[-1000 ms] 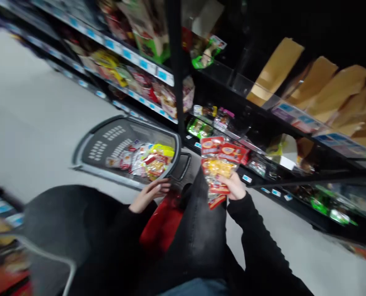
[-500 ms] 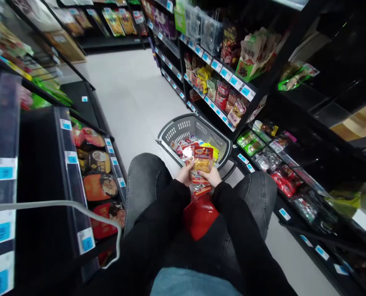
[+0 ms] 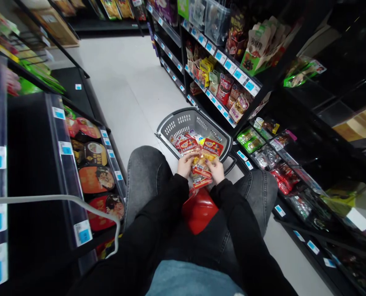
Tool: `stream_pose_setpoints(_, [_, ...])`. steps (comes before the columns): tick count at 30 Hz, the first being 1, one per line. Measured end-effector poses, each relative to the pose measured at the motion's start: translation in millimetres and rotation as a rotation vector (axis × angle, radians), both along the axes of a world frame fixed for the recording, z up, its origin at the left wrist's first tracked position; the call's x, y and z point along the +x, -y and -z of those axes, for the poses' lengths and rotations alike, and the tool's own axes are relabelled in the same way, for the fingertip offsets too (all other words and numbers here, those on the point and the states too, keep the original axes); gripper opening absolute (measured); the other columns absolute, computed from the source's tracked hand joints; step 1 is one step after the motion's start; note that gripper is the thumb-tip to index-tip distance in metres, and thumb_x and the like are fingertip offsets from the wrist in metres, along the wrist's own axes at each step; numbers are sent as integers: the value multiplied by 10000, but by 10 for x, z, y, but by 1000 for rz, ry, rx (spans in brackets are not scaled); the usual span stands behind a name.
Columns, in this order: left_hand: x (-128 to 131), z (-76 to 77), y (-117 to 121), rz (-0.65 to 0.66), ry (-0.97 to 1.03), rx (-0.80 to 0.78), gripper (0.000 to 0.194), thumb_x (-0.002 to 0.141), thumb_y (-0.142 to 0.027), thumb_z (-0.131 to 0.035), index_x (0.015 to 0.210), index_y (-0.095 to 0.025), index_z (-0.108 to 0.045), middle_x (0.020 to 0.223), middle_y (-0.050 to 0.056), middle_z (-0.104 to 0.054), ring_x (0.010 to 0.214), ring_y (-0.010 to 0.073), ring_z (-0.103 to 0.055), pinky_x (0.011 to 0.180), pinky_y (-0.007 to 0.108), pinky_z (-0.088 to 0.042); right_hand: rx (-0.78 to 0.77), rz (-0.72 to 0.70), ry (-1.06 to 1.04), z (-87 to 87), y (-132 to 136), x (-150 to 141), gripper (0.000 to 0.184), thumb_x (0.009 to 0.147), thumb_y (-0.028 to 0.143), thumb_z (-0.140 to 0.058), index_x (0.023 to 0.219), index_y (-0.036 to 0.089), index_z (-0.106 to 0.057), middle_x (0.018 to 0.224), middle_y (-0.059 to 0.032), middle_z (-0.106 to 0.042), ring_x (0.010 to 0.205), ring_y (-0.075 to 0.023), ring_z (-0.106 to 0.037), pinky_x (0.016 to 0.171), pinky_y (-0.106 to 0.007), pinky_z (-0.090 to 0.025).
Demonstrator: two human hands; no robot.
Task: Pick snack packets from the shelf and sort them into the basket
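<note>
Over the near rim of a grey shopping basket, both my hands hold small red-and-clear snack packets. My left hand has its fingers closed on the edge of the left snack packet. In my right hand, thumb and fingers pinch the right snack packet, which shows yellowish food through its clear part. Between my wrists hangs another red-topped packet; whether it is joined to the others I cannot tell. Inside the basket lie several more packets, partly hidden by those I hold. Below is a glossy red object between my thighs.
Black shelves with snack bags rise behind the basket. On the right are low bins of packets. To the left, a shelf holds round-ended food tubs, and a pale cable crosses in front. Pale floor runs between the shelves.
My hands have moved slightly apart. The packets, stacked together before, are now spread into a left and a right one. The view has shifted a little.
</note>
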State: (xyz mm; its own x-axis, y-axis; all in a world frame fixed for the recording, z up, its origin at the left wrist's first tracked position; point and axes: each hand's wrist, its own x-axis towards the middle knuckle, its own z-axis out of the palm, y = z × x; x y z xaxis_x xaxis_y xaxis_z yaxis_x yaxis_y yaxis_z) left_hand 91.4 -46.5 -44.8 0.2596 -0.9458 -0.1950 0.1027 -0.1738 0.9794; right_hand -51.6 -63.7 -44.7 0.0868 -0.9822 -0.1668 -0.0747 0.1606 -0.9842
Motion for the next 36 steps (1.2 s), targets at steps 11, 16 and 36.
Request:
stream_pose_setpoints(11, [-108,-193,-57,146,19,4,370,627,-501,-670,742,-149,-682,796,53,-685,821,213,-591,820,335,-445,126,-119,244,-247,42,-120,433,633,485,-658,932,176,-603,1026,-63,-658,949,-196,-606,868,-314,-481])
stream_pose_setpoints(16, [-83,-194,-73,182,87,41,364,559,-469,-737,660,-132,-647,660,28,-639,667,166,-560,700,309,-452,27,-263,108,-254,91,-202,429,606,484,-692,867,148,-638,937,-56,-677,872,-185,-603,836,-305,-464])
stream_pose_setpoints(36, [-124,-122,-81,174,38,98,280,557,-390,-700,670,-134,-675,668,38,-645,665,168,-562,678,310,-457,50,-249,-25,-98,94,-217,289,613,370,-679,790,141,-683,749,-21,-669,729,-167,-583,742,-295,-485])
